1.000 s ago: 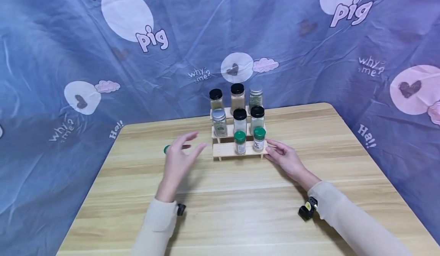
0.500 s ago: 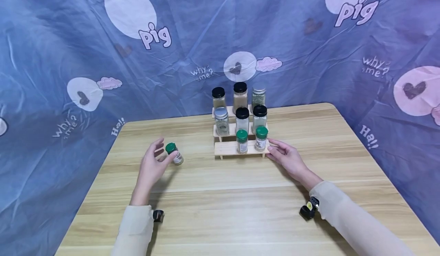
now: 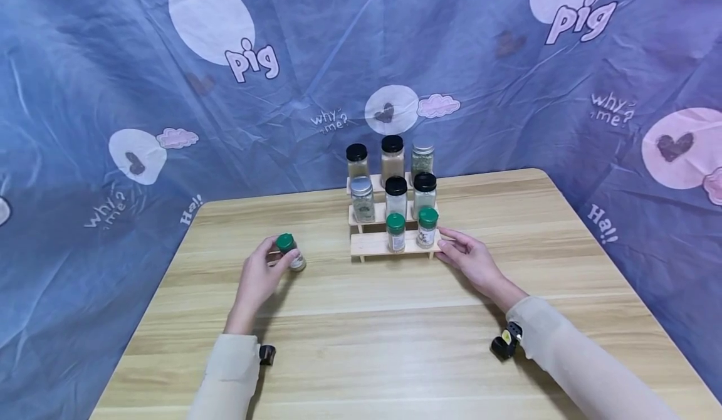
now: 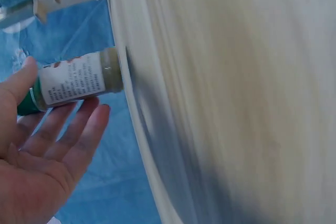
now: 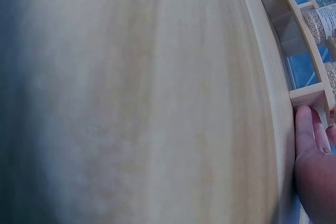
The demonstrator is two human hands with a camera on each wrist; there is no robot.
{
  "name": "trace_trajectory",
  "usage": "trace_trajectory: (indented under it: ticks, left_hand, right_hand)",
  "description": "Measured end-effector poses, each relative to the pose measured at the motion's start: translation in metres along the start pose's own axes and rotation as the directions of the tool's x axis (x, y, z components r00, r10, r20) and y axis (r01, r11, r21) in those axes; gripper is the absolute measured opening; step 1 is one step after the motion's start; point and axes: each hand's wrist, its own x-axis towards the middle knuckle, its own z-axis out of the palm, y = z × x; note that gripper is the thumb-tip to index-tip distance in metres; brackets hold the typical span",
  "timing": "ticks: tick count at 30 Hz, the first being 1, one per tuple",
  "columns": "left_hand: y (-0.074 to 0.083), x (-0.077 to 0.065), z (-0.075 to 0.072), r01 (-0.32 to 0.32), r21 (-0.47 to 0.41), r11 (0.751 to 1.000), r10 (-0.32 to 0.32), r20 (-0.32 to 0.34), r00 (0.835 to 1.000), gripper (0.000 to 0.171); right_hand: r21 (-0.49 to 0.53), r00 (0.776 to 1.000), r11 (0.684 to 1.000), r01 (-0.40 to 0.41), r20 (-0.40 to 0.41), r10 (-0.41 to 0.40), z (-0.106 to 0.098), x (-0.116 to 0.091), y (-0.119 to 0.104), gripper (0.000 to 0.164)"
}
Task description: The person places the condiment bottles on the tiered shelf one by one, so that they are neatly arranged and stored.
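My left hand (image 3: pixel 264 274) has its thumb and fingers around a small green-capped spice jar (image 3: pixel 296 260) left of the rack. In the left wrist view, the thumb lies by the cap, the fingers pass along the other side of the jar (image 4: pixel 73 80), and its base is right at the tabletop. My right hand (image 3: pixel 470 263) grips the right end of the lowest step of a three-tier wooden spice rack (image 3: pixel 369 244). Two green-capped jars, a middle one (image 3: pixel 396 235) and a right one (image 3: pixel 427 229), stand on that step, whose left part is bare.
Higher tiers hold several larger jars: black-lidded ones such as the back middle jar (image 3: pixel 392 160), and silver-lidded ones such as the middle-tier left jar (image 3: pixel 362 200). The wooden table (image 3: pixel 361 357) ends at the back against a blue printed cloth (image 3: pixel 304 69).
My left hand moved left, away from the rack's side, then closed in on the green-capped jar, which has shifted slightly right. My right hand stays at the rack's end.
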Motion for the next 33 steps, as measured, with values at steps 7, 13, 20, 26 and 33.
trace_trajectory:
  ticks: [7,13,20,26,33]
  left_hand:
    - [0.032,0.0,0.025,-0.088,-0.08,0.993,0.084,-0.048,0.995,0.044]
    - [0.062,0.008,0.051,-0.154,-0.104,0.983,0.152,-0.025,0.988,0.039]
    - [0.08,0.016,0.077,-0.199,-0.093,0.976,0.199,-0.004,0.98,0.034]
    - [0.084,0.016,0.087,-0.212,-0.07,0.975,0.21,-0.027,0.977,0.038]
    - [0.086,0.019,0.093,-0.198,-0.043,0.979,0.198,-0.018,0.98,0.046]
  right_hand:
    - [0.011,1.0,1.0,0.003,0.003,-0.003,-0.001,-0.002,0.0,0.056]
    - [0.015,1.0,1.0,0.011,-0.011,-0.011,-0.001,-0.003,0.0,0.055]
    - [0.02,1.0,1.0,0.016,-0.001,-0.015,0.004,-0.005,-0.001,0.055]
    - [0.02,1.0,1.0,0.011,-0.002,-0.011,0.009,-0.004,0.001,0.055]
    - [0.003,1.0,1.0,0.024,0.013,-0.024,0.01,-0.001,-0.001,0.055]
